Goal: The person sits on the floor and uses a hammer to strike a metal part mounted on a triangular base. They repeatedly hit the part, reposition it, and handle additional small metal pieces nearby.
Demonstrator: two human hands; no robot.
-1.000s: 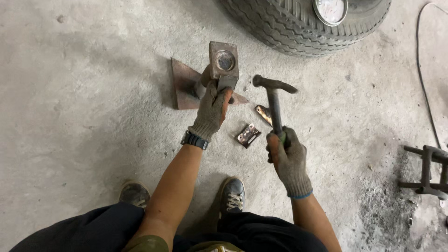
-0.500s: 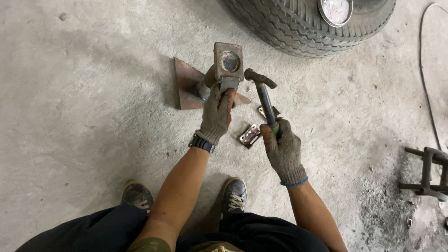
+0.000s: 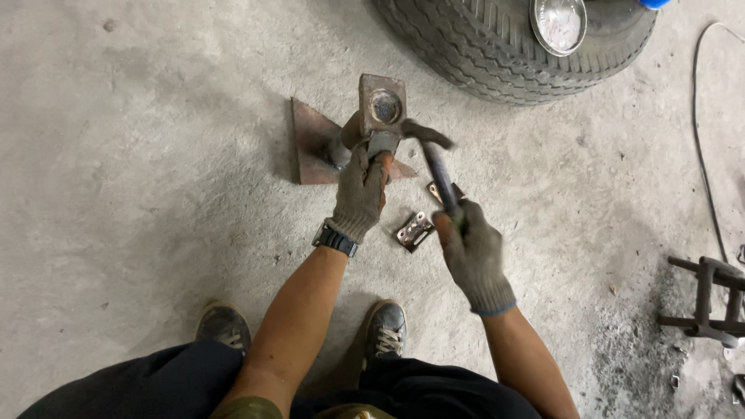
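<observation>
Left hand (image 3: 362, 190) wrapped tight round rusty metal block (image 3: 382, 105) propped on plate (image 3: 310, 151) on floor. Right hand (image 3: 469, 252) closed on hammer (image 3: 434, 159), head at block's side. Best to strike squarely, fingers kept clear. Hammer head blurred; contact unclear. Small bracket (image 3: 414, 230) nearby.

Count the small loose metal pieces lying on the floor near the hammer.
2. A shiny metal bracket lies on the concrete floor between the two gloved hands. A second, brassy piece shows beside the hammer handle, partly hidden; more may lie beneath.
</observation>
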